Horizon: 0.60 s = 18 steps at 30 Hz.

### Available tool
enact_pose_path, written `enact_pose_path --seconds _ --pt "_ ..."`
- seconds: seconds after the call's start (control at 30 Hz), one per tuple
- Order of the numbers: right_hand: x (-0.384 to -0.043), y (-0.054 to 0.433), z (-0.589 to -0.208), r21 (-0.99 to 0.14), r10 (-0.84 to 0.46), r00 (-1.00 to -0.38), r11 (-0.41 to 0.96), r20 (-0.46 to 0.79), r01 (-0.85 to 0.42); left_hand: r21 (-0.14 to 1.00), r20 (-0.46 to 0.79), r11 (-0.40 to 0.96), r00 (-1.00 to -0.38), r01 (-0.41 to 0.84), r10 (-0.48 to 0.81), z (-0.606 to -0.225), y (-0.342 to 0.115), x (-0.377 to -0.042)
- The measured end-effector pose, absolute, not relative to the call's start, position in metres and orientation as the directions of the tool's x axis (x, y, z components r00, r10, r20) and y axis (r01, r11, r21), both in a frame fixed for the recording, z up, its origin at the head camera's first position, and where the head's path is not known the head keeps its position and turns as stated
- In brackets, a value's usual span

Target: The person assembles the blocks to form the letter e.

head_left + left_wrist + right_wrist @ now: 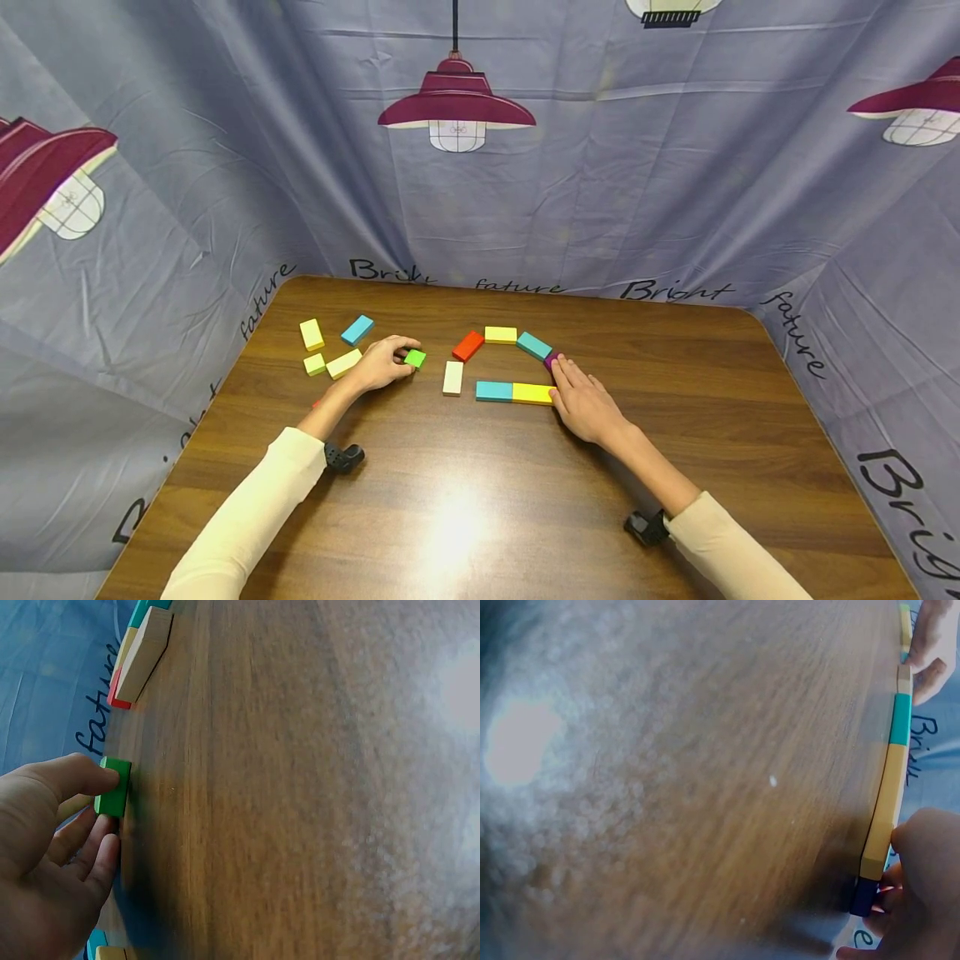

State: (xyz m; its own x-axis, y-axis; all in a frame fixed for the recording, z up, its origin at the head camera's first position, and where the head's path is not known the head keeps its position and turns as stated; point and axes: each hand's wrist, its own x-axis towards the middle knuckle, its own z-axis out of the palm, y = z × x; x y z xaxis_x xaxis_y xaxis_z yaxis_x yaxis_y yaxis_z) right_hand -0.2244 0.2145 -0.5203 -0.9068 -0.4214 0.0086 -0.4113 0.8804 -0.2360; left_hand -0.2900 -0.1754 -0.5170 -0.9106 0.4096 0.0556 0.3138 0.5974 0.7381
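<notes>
My left hand (384, 363) pinches a bright green block (416, 358) between thumb and fingers, left of a ring of blocks. In the left wrist view the thumb lies on the green block (113, 787), low over the wood. My right hand (587, 403) lies with fairly straight fingers at the ring's right side. Its fingertips touch a purple block (551, 360), partly hidden beneath them. The right thumb is at the end of a yellow block (533, 393), which adjoins a blue block (493, 391). The right wrist view shows the dark purple block (863, 897) by the fingers.
The ring also has a teal block (534, 345), a pale yellow block (500, 335), a red block (468, 346) and a cream block (452, 378). Left of my left hand lie another blue block (357, 330) and several yellowish blocks, one a small yellow-green block (315, 364). A patterned curtain (600, 208) borders the table.
</notes>
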Motion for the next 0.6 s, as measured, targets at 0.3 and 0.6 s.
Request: enact_pose_path --seconds 0.3,0.6 --pt "-0.225 0.215 -0.521 -0.237 -0.422 -0.906 0.880 0.005 -0.412 0.717 0.049 0.627 -0.920 0.304 0.389 -0.516 -0.174 -0.290" --pt "-0.225 0.215 -0.522 -0.229 -0.425 -0.905 0.881 0.004 -0.414 0.748 0.100 0.579 -0.917 0.325 0.385 -0.508 -0.162 -0.282"
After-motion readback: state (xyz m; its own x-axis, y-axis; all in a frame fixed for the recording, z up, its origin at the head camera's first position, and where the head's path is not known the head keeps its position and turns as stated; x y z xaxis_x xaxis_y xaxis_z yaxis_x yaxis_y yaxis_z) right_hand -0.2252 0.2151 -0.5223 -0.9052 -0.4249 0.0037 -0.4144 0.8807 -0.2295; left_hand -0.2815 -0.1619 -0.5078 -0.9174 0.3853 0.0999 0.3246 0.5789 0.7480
